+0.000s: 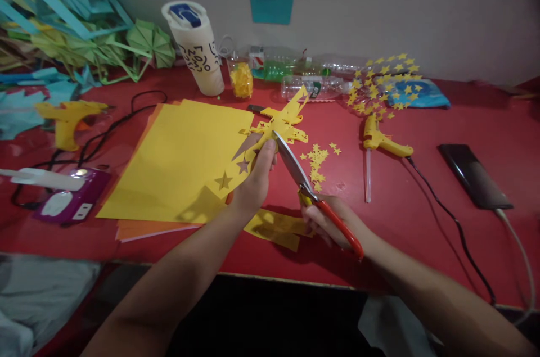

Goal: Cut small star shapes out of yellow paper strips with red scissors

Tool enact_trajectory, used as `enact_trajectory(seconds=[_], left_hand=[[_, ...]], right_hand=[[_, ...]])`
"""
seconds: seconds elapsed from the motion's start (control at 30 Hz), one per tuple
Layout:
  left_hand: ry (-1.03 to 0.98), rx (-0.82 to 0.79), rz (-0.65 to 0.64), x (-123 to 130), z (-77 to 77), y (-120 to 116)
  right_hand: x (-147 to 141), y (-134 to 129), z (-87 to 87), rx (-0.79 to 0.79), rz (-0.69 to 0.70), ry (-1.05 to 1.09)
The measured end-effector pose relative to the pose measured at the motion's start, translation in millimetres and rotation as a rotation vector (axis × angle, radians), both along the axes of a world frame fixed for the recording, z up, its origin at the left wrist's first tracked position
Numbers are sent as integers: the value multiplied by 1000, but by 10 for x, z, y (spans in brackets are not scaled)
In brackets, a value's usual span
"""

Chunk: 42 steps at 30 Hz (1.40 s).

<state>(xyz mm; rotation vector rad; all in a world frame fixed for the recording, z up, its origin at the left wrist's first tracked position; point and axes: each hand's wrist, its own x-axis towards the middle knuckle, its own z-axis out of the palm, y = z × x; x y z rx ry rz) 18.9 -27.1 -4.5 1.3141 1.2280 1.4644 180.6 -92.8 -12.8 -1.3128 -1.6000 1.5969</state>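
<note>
My left hand [258, 174] pinches a strip of yellow paper [236, 172] with star-shaped holes in it, held over the table's middle. In my right hand [333, 219] are large scissors [291, 160] with red handles; their blades point up and left, the tips at the paper beside my left thumb. Behind the strip lie more cut yellow paper scraps [291, 115]. Small yellow paper stars [317, 163] form a loose pile right of the blades. Below my hands lies a yellow paper piece [274, 227], partly hidden by my right hand.
Yellow sheets [169, 160] lie stacked on orange ones at left. Yellow glue guns [70, 118] flank the work, one at right [383, 140] with a cord. A tumbler [196, 50], plastic bottles [314, 87], a phone [475, 174] and a purple power box [71, 199] stand or lie around.
</note>
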Motion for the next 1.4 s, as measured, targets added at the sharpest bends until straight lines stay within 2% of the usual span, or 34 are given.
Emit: enact_trajectory(seconds=[0.27, 0.47, 1.03, 1.23, 1.4], left_hand=[[-43, 8, 25, 21, 4, -10], [12, 50, -43, -8, -70, -3], [-75, 106, -106, -33, -121, 50], [-231, -26, -96, -53, -161, 102], [-312, -35, -49, -59, -110, 117]], right_hand=[[4, -7, -14, 35, 0, 11], [15, 6, -12, 36, 0, 21], [41, 9, 9, 47, -17, -5], [57, 22, 43, 49, -37, -57], [58, 34, 77, 37, -40, -72]])
